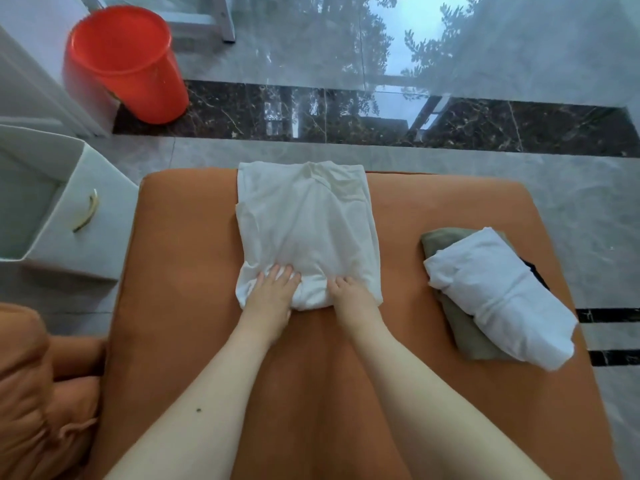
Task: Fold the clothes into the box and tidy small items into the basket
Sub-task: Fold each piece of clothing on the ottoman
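A white T-shirt (306,223), sides folded in to a long strip, lies on the orange cushion (194,278), its collar at the far edge. My left hand (272,296) rests on the shirt's near hem with fingers spread flat. My right hand (349,294) lies on the hem beside it, its fingertips curled into the cloth; whether it pinches the fabric is unclear. A folded white garment (498,296) sits on a folded olive one (464,334) at the cushion's right side. The white fabric box (79,168) stands open on the floor to the left.
A red bucket (121,60) stands on the glossy tile floor at the far left. Orange upholstery (34,393) bulges at the lower left. A dark item (536,271) peeks out behind the folded pile. A white frame leg (225,19) is at the top.
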{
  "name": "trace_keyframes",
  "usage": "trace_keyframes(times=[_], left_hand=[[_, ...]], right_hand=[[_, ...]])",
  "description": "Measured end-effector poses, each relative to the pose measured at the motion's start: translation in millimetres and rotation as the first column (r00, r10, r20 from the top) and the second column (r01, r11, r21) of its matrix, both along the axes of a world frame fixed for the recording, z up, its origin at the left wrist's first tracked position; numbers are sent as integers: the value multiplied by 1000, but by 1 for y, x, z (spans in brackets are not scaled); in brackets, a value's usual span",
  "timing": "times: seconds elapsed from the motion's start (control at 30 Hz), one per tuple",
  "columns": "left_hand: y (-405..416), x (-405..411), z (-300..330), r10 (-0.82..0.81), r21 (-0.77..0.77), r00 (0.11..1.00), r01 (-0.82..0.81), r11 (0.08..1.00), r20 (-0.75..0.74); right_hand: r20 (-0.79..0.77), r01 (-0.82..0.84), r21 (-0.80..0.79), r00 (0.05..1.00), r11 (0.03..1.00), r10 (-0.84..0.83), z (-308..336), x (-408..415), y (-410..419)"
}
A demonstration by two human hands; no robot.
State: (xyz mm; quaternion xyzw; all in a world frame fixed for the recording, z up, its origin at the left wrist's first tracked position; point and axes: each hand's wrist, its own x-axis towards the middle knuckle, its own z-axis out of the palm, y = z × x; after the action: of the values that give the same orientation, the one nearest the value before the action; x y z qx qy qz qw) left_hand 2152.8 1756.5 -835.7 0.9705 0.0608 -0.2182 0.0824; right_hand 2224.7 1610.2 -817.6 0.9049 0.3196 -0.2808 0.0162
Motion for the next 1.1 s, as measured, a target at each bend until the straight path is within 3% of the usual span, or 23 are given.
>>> trace_keyframes(times=[0.1, 0.23, 0.33, 0.4, 0.47, 0.53, 0.63, 0.7, 0.77, 0.87, 0.97, 1.0, 1.1], left_hand=[[-1, 0, 5, 108, -113, 994, -104, 988, 21], [-16, -27, 28, 100, -104, 976, -122, 987, -193], [-27, -67, 51, -20, -123, 911, -34, 992, -411], [-28, -99, 58, -7, -185, 863, -100, 978, -506], [-24, -119, 69, 91, -219, 869, -221, 950, -486], [-19, -116, 83, 242, -243, 896, -345, 907, -372], [-9, -83, 98, 465, -254, 879, -476, 842, -108], [-1, -57, 102, 635, -302, 761, -580, 757, 129], [6, -39, 99, 756, -359, 606, -667, 653, 249], [4, -33, 75, 839, -322, 543, -790, 521, 26], [-9, -41, 44, 886, -230, 389, -914, 335, -252], [-12, -42, 39, 896, -206, 351, -931, 302, -273], [-16, -36, 24, 913, -155, 356, -932, 329, -201]], right_hand=[[-22, 36, -90, 999, 995, -38, 7, -4, 0], [-257, 91, -340, 948, 936, -185, 22, -37, -8], [-312, 151, -372, 909, 916, -276, 45, -77, -29], [-325, 130, -417, 903, 900, -281, 59, -98, -44], [-318, 117, -421, 909, 899, -268, 79, -108, -50], [-281, 78, -425, 936, 902, -214, 97, -102, -49], [-41, 82, -246, 995, 966, -95, 116, -72, -31], [136, 185, 9, 973, 983, -185, 121, -44, -17], [234, 274, 218, 917, 937, -323, 116, -24, -7], [79, 350, 226, 924, 909, -375, 89, -24, -10], [-111, 212, 78, 973, 974, -203, 49, -52, -28], [-126, 155, 57, 981, 986, -147, 39, -60, -34], [-49, 45, 2, 998, 999, -45, 12, -63, -42]])
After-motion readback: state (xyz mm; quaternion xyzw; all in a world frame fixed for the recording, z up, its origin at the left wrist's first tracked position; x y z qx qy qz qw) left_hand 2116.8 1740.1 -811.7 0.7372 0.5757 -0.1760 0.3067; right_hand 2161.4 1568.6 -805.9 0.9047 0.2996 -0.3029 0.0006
